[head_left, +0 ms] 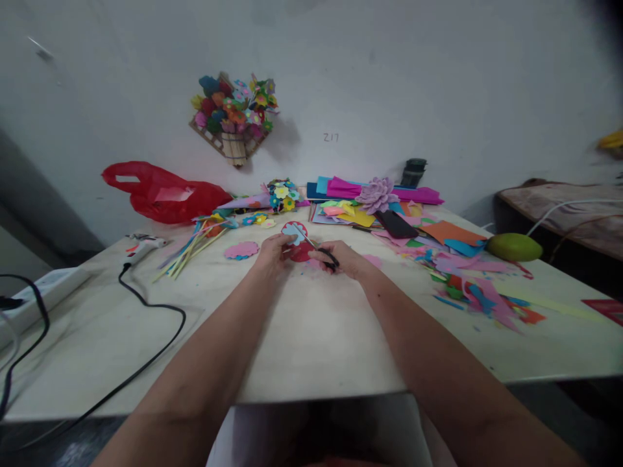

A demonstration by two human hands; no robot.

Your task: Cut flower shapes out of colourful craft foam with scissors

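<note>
My left hand (275,250) is closed, pinching a light blue scalloped flower cutout (291,236) laid against a round red craft sheet (304,226). Scissors (331,259) with black handles are gripped in my right hand (344,255). Their blades point up and left over the edge of the red sheet. Under my hands lies another red piece (300,252), partly hidden. A pink scalloped cutout (241,250) rests on the table left of my left hand, with blue showing beneath it.
A glue gun (146,246) and its black cord lie on the left, near a white power strip (46,295). A red plastic bag (170,198) sits at the back. Coloured scraps (479,295), a dark phone (396,224) and a green fruit (514,247) are on the right.
</note>
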